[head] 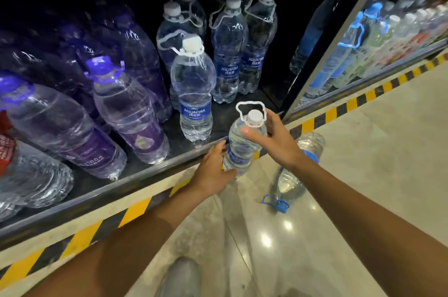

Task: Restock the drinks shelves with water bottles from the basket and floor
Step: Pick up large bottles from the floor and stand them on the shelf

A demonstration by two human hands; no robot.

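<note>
Both my hands hold one white-capped Aquafina water bottle (243, 145) upright just in front of the bottom shelf's edge (155, 170). My left hand (214, 170) grips its lower body at the blue label. My right hand (272, 138) grips its shoulder below the white carry loop. Behind it on the shelf stand several more Aquafina bottles (194, 93). A blue-capped water bottle (294, 175) lies on the floor to the right, partly hidden by my right wrist.
Large purple-capped bottles (126, 107) fill the shelf's left side. A strip of yellow and black hazard tape (135, 209) runs along the floor below the shelf. An open glass cooler door (334, 37) stands at the right, with more bottles behind it. My shoe (180, 277) shows below.
</note>
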